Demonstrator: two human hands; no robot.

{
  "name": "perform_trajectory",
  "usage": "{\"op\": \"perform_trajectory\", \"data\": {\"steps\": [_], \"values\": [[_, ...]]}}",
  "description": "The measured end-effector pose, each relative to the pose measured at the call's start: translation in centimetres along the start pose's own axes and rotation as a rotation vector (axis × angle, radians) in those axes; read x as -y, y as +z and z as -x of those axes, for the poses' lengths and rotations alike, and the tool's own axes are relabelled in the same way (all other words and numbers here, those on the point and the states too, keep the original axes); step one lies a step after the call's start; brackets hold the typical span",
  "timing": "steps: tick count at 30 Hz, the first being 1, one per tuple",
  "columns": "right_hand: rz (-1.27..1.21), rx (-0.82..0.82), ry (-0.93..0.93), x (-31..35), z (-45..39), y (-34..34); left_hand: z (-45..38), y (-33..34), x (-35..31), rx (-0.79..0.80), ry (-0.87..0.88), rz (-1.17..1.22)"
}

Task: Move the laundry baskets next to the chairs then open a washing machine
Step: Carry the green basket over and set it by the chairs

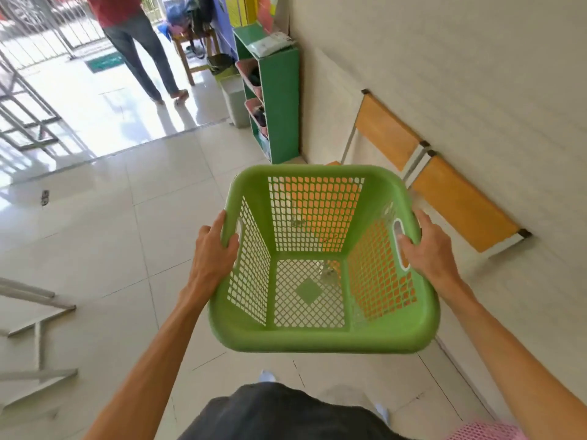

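I've got the green laundry basket (pixel 324 258) up off the floor, dead ahead at twelve o'clock, and it's empty. My left hand (pixel 211 252) is clamped on the rim at nine o'clock, fingers curled over the edge by the handle slot. My right hand (pixel 428 249) grips the rim at three o'clock, fingers hooked through its slot. The two orange-backed chairs (pixel 413 160) line the wall at about two o'clock, just beyond the basket. A green shelf unit (pixel 279 100) stands at twelve, and another person (pixel 136 42) walks away at eleven, near the doorway.
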State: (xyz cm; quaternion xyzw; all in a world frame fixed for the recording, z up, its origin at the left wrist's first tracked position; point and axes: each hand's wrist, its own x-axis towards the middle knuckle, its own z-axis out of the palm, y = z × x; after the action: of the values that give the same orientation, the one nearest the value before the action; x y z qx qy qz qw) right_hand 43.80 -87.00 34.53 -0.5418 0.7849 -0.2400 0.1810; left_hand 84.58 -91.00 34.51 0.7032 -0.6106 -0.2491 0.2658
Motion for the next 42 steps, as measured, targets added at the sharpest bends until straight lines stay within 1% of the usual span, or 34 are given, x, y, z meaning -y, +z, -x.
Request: {"op": "perform_trajectory", "data": {"steps": [4,8,12,20,25,29,32,37,42], "values": [[-0.029,0.044,-0.088,8.5,-2.8,6.5,-3.7,-5.4,6.5,-0.043,-0.065,-0.004],[-0.028,0.085,-0.145,14.6,-6.0,12.2,-8.1,-8.8,11.5,-0.085,-0.114,-0.028],[-0.032,0.081,-0.194,19.2,-10.2,16.8,-13.5,-10.7,14.7,-0.107,-0.139,-0.036],[-0.036,0.107,-0.194,25.2,-21.3,24.6,-27.3,-11.9,18.4,-0.07,-0.171,-0.057],[-0.013,0.132,-0.134,28.5,-28.3,27.9,-36.5,-12.1,19.3,-0.005,-0.197,-0.078],[-0.057,0.189,-0.027,31.1,-32.6,29.4,-44.0,-12.4,19.4,0.084,-0.184,-0.104],[-0.07,0.196,0.055,32.5,-35.4,30.7,-49.9,-11.9,19.7,0.152,-0.154,-0.12],[-0.067,0.131,0.205,34.7,-40.4,34.3,-61.7,-10.3,20.4,0.264,-0.097,-0.152],[-0.088,0.037,0.382,37.7,-44.0,37.5,-74.0,-9.7,20.0,0.437,0.027,-0.209]]}}
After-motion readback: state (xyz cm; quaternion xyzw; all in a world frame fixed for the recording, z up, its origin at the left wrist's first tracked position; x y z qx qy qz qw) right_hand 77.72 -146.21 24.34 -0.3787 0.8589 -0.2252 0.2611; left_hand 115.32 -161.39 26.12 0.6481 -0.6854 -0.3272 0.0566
